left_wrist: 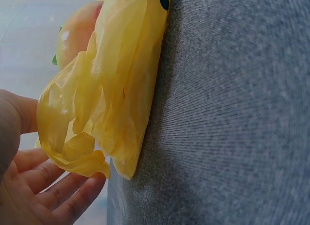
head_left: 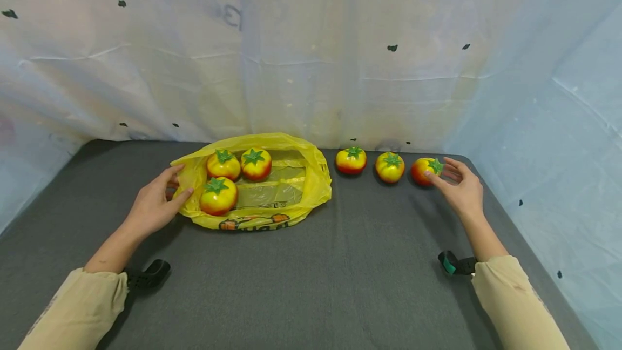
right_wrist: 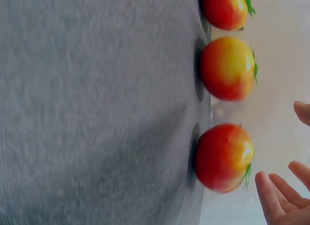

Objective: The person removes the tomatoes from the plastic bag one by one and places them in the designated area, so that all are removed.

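A yellow plastic bag [head_left: 318, 188] lies with its mouth spread wide, and three red-and-yellow tomatoes with green leafy tops, one of them the front tomato [head_left: 220, 196], sit in its left half. At the bag's left rim is my left hand [head_left: 157, 199], its thumb and fairly straight fingers touching the thin film [left_wrist: 121, 89]. My right hand [head_left: 461, 190] reaches around the rightmost tomato [head_left: 421, 170] of a row. In the right wrist view, the spread fingertips [right_wrist: 264, 184] stand just off that tomato's leafy top.
Two more tomatoes stand between the bag and the rightmost one: a near one [head_left: 351, 161] and a middle one [head_left: 390, 167]. All rest on a dark grey cloth-covered table [head_left: 311, 285]. Pale sheeting [head_left: 301, 69] hangs behind the table and along its right side.
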`<state>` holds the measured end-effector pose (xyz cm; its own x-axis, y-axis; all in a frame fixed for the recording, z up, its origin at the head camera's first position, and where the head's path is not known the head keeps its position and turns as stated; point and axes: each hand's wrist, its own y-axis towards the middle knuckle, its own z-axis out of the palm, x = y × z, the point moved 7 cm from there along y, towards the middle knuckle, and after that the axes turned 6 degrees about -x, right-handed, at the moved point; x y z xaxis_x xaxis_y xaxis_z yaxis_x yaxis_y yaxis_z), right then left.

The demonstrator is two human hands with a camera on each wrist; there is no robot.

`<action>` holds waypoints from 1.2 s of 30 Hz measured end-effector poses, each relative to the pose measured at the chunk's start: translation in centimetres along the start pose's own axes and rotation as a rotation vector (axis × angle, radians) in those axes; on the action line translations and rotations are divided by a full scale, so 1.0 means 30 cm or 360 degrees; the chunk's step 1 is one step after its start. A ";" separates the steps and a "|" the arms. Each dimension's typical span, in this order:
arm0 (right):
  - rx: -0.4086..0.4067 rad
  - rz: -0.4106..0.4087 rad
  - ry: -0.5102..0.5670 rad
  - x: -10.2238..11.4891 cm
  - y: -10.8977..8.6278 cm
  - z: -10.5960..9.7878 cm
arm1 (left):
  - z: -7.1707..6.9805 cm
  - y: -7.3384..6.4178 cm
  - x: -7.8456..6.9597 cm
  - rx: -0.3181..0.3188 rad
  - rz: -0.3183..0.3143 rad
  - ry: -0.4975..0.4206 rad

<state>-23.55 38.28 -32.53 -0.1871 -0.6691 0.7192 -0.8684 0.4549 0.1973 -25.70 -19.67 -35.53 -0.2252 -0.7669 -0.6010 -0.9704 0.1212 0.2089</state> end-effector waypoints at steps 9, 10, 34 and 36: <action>0.0053 -0.0131 0.0066 0.079 -0.033 0.030 | -0.001 0.003 -0.004 0.0004 0.0000 -0.0012; 0.0063 -0.0148 0.0079 0.086 -0.036 0.035 | -0.002 0.004 -0.004 0.0000 0.0004 -0.0010; 0.0313 -0.0279 0.0316 0.233 -0.120 0.184 | -0.004 -0.003 -0.005 0.0025 -0.0012 -0.0024; 0.0328 -0.0287 0.0334 0.246 -0.129 0.194 | -0.003 -0.004 -0.007 0.0030 -0.0015 -0.0026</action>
<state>-24.25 28.16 -31.87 0.0580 -0.5830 0.8104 -0.9573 0.1977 0.2107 -25.52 -19.59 -35.37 -0.2174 -0.7577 -0.6154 -0.9739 0.1263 0.1885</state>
